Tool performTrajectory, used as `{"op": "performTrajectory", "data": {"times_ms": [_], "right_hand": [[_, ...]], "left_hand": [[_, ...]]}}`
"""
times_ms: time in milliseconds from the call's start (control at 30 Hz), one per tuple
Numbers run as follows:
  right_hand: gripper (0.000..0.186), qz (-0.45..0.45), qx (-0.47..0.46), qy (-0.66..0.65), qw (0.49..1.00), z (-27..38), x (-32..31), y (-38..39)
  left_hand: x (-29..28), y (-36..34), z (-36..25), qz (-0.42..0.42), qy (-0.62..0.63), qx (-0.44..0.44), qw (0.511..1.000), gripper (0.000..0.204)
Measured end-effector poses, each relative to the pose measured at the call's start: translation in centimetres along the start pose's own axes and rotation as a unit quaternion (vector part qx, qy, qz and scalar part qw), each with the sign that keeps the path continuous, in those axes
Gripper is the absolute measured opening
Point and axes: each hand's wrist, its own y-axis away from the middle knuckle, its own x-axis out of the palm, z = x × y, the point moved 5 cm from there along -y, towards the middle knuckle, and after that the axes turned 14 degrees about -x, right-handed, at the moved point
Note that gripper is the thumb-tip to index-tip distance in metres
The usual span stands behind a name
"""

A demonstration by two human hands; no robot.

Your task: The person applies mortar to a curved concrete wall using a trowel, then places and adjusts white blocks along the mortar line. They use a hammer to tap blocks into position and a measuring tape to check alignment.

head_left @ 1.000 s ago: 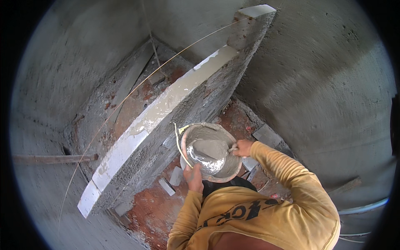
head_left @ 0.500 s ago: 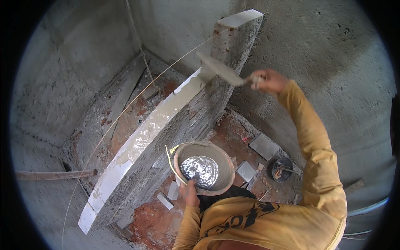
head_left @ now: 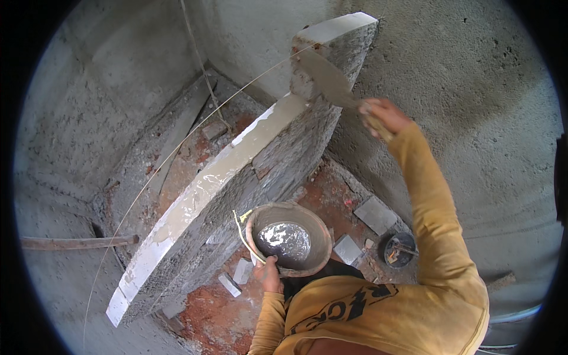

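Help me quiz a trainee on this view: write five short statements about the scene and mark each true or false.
1. The left hand holds the bucket. True.
2. The trowel lies in the bucket. False: the right hand holds it, outside the bucket.
3. The wet mix in the bucket is shiny. True.
4. Grey coating covers the whole top of the low wall. False: white shows at both ends.
5. In the picture, a dark pail stands to the right of the bucket. True.
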Motion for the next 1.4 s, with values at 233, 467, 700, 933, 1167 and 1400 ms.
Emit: {"op": "performTrajectory", "data": {"times_ms": [233,467,700,933,1167,1400], "right_hand": [[0.041,0.192,-0.009,0.199,0.961,-1.4,5.4,-4.8],[0.03,0.042,0.042,0.148,0.987,-0.9,-3.7,-2.3],[0.027,0.197,-0.094,0.466,0.857,-4.1,-2.2,7.9],[0.024,0.435,0.03,0.603,0.668,-15.0,11.0,12.1],[0.03,0.313,0.009,0.527,0.79,-18.6,9.5,15.9],[0.033,0.24,-0.093,0.42,0.87,-14.4,5.8,14.0]], "left_hand": [[1.3,-0.2,1.0,-0.015,-0.017,-0.007,1.0,0.014],[2.9,0.1,1.3,-0.009,-0.028,-0.007,1.0,0.015],[4.3,0.0,1.2,0.021,-0.063,-0.001,0.998,0.015],[6.9,1.3,1.9,0.049,-0.114,0.028,0.992,0.011],[7.9,2.2,0.3,0.051,-0.082,0.015,0.995,0.021],[7.4,0.6,0.6,0.032,-0.091,0.038,0.995,0.017]]}}
